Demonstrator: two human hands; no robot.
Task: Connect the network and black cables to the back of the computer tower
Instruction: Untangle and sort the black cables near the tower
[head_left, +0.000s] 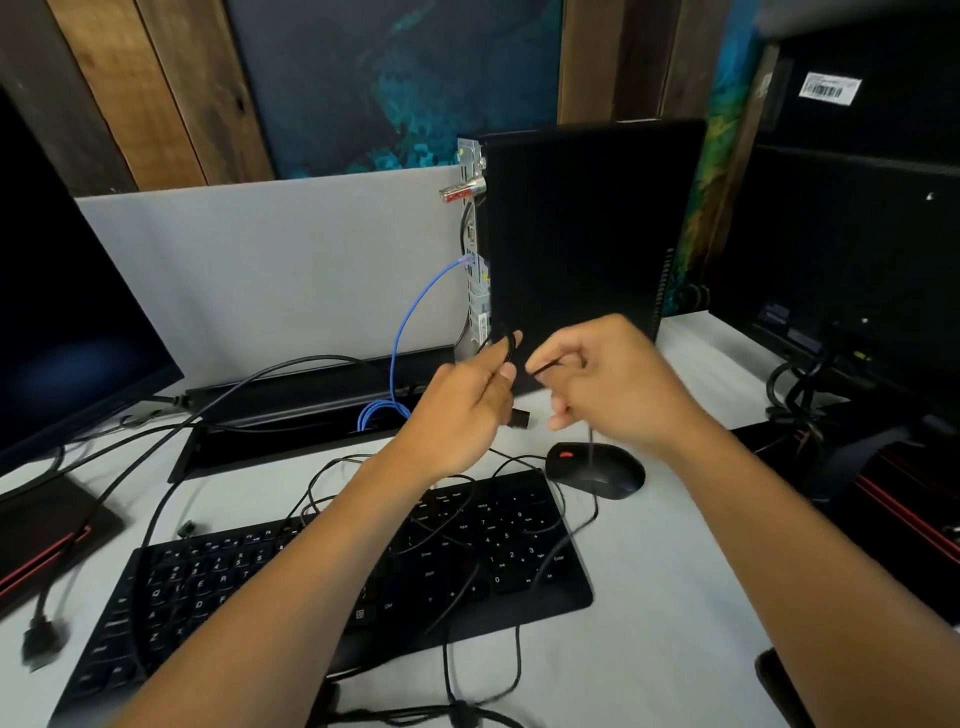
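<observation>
My left hand (457, 410) is up in front of the tower's lower rear corner, fingers curled round a loop of black cable (506, 345), w/ a black plug (521, 418) hanging just below the fist. My right hand (608, 384) is just beside it, thumb and forefinger pinching a thin black cable (540, 370) that drops from the hand past the mouse (597, 470) toward the keyboard (322, 577). The two hands are near each other but not touching; small gap between them. The computer tower (587, 228) stands upright on the white desk (675, 597), its back panel (475, 260) facing left – that metal edge runs vertical right above my left hand. The blue network cable (415, 312) is already plugged in mid-panel and arcs down-left into the open black cable tray (291, 415), where the rest of it sits coiled. Another black lead goes into the panel higher up, under a silver-and-red lock fitting (463, 189). Room to move: open air left of the panel, in front of the grey divider (270, 260). Right of the tower it's tight – a second monitor (857, 270) and its stand crowd in. A monitor (67, 322) also closes off the far left. Loose black wires lie tangled across the keyboard below my forearms; a connector (39, 642) rests at the desk's left edge, blurred.
</observation>
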